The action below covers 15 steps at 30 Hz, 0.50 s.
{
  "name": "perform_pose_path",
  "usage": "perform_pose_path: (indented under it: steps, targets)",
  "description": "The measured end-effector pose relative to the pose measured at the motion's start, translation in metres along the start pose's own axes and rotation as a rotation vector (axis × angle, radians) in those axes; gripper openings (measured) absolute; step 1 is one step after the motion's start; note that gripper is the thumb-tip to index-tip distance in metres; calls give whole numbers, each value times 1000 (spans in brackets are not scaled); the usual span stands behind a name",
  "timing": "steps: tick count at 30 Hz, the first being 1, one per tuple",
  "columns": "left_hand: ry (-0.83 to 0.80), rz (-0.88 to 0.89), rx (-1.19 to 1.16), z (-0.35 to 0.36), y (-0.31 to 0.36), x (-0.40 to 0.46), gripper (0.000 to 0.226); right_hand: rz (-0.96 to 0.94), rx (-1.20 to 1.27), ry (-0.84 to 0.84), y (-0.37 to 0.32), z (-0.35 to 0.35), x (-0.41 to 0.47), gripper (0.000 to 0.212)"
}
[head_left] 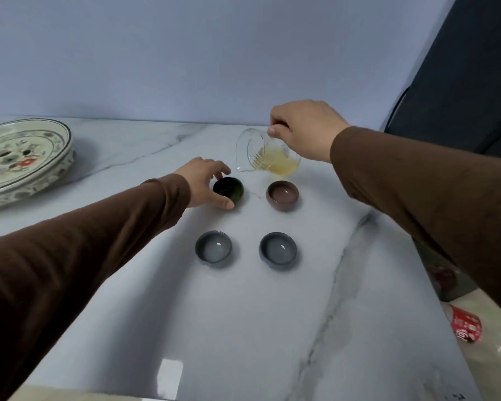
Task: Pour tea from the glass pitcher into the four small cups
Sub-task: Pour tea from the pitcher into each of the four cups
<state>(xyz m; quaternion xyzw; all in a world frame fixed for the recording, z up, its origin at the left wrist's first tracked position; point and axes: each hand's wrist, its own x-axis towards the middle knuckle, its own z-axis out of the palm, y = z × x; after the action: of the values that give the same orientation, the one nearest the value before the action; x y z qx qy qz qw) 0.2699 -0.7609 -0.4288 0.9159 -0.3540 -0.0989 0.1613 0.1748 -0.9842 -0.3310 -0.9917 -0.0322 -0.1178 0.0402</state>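
Note:
Four small cups stand in a square on the white marble table (243, 328). My left hand (204, 182) curls around the dark green cup (229, 189) at the back left, fingers touching its side. A brown cup (282, 194) at the back right holds pale liquid. Two grey cups (213, 248) (278, 249) in front also hold liquid. My right hand (304, 127) grips the glass pitcher (265, 153) by its handle and holds it tilted to the left, spout low, above the gap between the two back cups. Yellow tea lies in the pitcher's lower side.
A large painted ceramic tray (26, 160) sits at the table's back left, near the blue wall. The table's right edge drops to a floor with a red packet (466, 328). A dark panel stands at the far right.

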Motion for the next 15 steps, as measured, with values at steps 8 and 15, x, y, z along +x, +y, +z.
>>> perform_pose_path:
  steps: [8, 15]
  targets:
    - [-10, -104, -160, 13, -10, -5, 73, -29, -80, -45, -20, 3, 3, 22]
    - [73, -121, -393, 23, -14, -11, 60, -48, -150, -49, -33, -1, 6, 22]
